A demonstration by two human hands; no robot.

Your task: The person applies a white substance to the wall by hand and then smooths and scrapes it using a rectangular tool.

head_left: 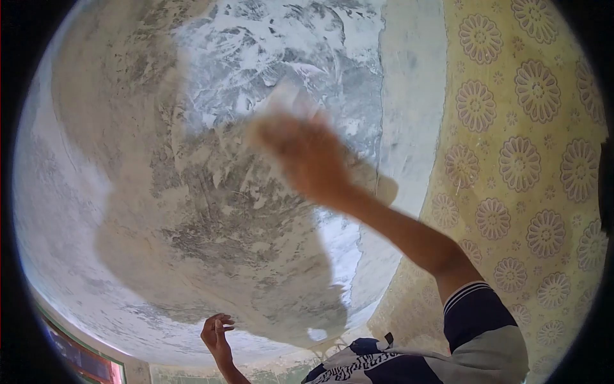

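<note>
Right sleeve [473, 310]: the arm is raised well above it; a tiring shoulder could make the pressure uneven
Right hand [310, 157]: blurred by motion, it seems closed around a pale piece [289, 96], exact finger placement too smeared to tell; a loosening grip could drop the piece
Pale piece: just beyond the fingers, over the patchy plaster [198, 211], contact impossible to tell; a tilted edge could gouge the surface
Left hand [217, 336]: low, fingers loosely curled, grasping nothing visible
Plaster: mottled grey and white; any loose bits could fall on the person
Shadow [275, 281]: lies across much of the plaster and could hide uneven spots
Flower wall [499, 137]: right of a pale strip [412, 83]; an overlong swing could scuff it
Hands: two
Sleeves in view: one
Pale pieces: one, as far as the blur shows
Pale strips: one
Large flowers: over a dozen, the faint lower ones uncountable
Windows: apparently one [80, 349], far lower left
</note>
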